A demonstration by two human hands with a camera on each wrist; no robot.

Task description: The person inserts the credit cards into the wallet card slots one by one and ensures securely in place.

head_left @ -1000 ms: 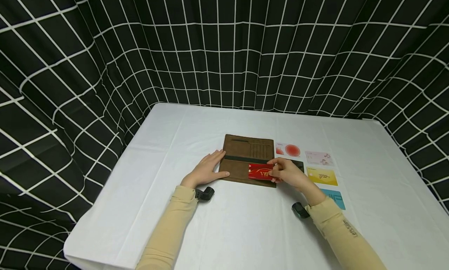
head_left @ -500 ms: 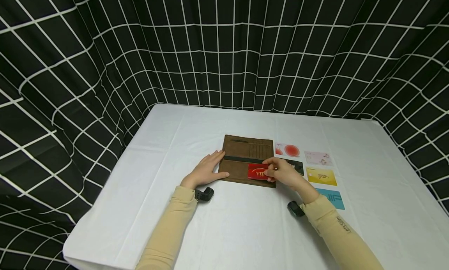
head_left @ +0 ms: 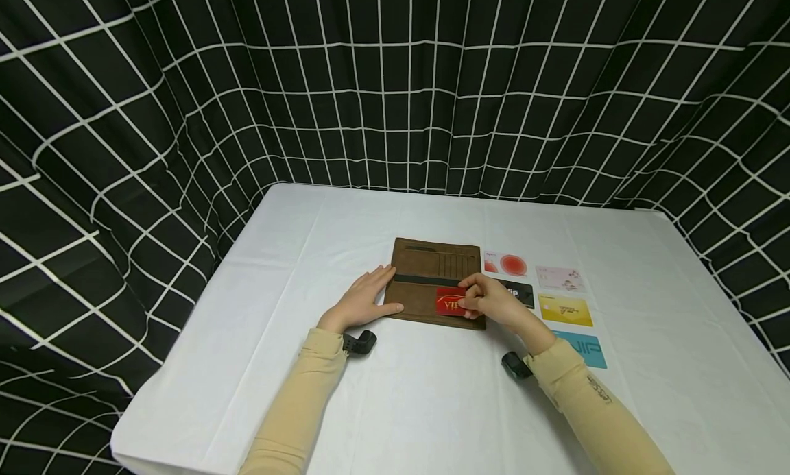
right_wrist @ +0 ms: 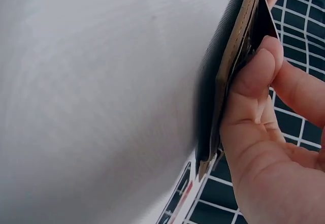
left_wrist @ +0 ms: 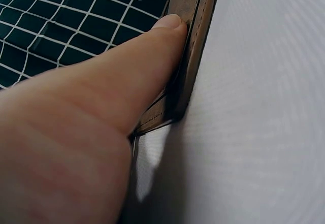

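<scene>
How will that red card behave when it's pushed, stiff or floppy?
Probably stiff: the red card shows no obvious sag beyond the right grip. Likely light, being thin. It may slide rather than roll, given its flat face and straight edges.

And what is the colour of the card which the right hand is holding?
The card is mainly red; it shows best in the head view.

From above the near side, the head view faces forward and down across the white table (head_left: 204, 365), while the wrist views look from close beside the left hand (left_wrist: 86, 117) and right hand (right_wrist: 264, 153), all three sharing the brown wallet (head_left: 413, 300).
</scene>
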